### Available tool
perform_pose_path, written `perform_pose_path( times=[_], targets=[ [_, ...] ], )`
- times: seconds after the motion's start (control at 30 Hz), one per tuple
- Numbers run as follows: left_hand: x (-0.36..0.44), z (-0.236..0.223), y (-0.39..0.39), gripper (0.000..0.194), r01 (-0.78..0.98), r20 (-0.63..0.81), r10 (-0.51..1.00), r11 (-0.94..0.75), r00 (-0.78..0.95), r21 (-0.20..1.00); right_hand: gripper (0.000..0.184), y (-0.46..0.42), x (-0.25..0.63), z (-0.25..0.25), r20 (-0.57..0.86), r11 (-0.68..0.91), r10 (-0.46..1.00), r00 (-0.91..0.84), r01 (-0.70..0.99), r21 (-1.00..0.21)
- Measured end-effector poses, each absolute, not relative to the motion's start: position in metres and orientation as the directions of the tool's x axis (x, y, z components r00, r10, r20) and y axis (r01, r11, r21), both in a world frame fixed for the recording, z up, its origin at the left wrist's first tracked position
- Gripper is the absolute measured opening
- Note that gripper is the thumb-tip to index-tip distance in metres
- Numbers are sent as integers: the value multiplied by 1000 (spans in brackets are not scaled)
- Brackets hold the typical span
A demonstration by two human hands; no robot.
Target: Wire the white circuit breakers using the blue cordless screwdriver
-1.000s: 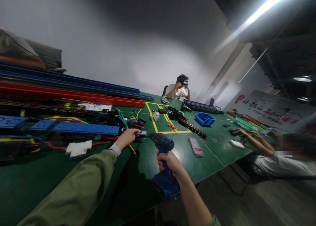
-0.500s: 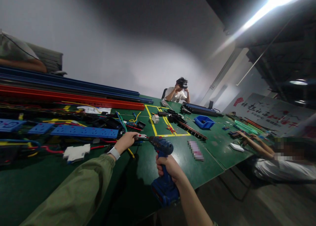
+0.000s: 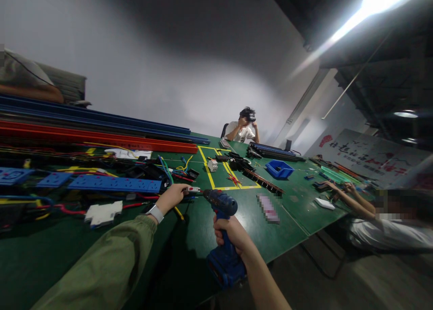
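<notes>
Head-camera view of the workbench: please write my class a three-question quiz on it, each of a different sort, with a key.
1. Multiple choice: what does the right hand grip? A) a blue cordless drill B) a hammer C) a tape measure
2. True or false: the left hand lies flat on bare table, far from the drill's tip.
3. Fill in: the open bin past the yellow tape rectangle is coloured ____.

Key:
1. A, the blue cordless drill, held by its handle.
2. False: it pinches a small white and red part right at the drill's tip, above the green table.
3. Blue.
</notes>
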State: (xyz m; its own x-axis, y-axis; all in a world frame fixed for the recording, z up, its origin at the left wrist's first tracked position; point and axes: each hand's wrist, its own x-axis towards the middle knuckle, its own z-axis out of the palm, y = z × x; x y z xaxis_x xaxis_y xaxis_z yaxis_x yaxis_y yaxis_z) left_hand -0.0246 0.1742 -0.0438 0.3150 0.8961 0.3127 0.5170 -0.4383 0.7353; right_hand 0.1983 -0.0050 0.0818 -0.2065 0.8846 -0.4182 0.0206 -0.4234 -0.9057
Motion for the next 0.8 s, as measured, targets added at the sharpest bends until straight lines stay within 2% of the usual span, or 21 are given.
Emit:
perform_pose_path(
  times=[0.8],
  targets=[
    [-25, -42, 173, 34, 526, 310, 898, -436, 312, 731, 20, -7, 199, 81, -402, -408, 893, -201, 13, -913]
  ],
)
